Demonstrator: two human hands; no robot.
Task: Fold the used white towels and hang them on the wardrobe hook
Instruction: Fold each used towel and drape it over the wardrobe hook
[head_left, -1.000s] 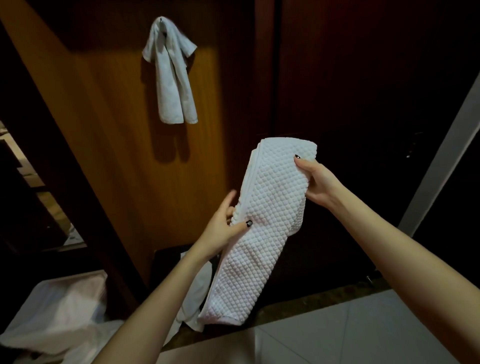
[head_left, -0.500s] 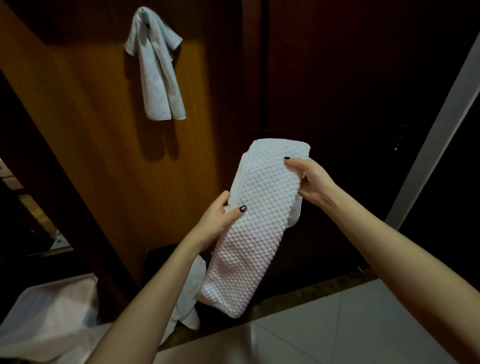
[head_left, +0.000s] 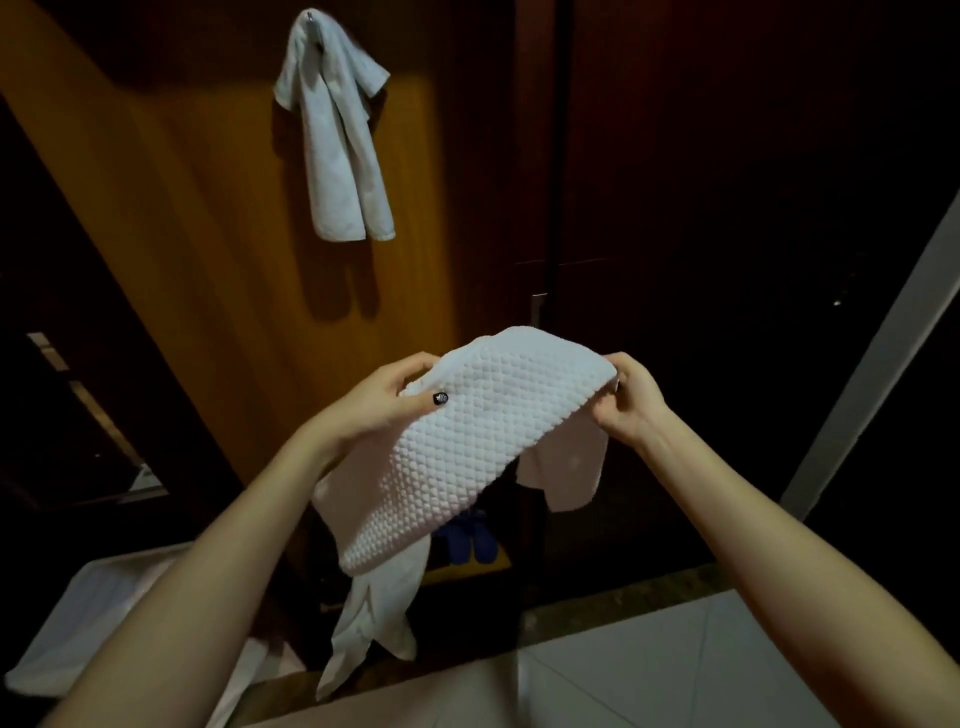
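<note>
A white waffle-textured towel (head_left: 467, 447) hangs folded over between both hands at chest height, its fold edge on top. My left hand (head_left: 387, 402) pinches the towel's upper left corner, thumb on the front. My right hand (head_left: 631, 397) grips the upper right corner. Another white towel (head_left: 340, 140) hangs from the wardrobe hook (head_left: 310, 18) high on the lit wooden panel, up and left of my hands.
A white cloth (head_left: 376, 613) droops below the held towel. More white linen (head_left: 88, 623) lies at the lower left. Blue slippers (head_left: 470, 540) sit low inside the wardrobe. Dark wardrobe doors (head_left: 727, 208) fill the right; a pale tiled floor (head_left: 675, 670) lies in front.
The towel was held long and slanted; it is now folded over in half and held level. My left hand rose to the top corner, and both hands moved lower in view.
</note>
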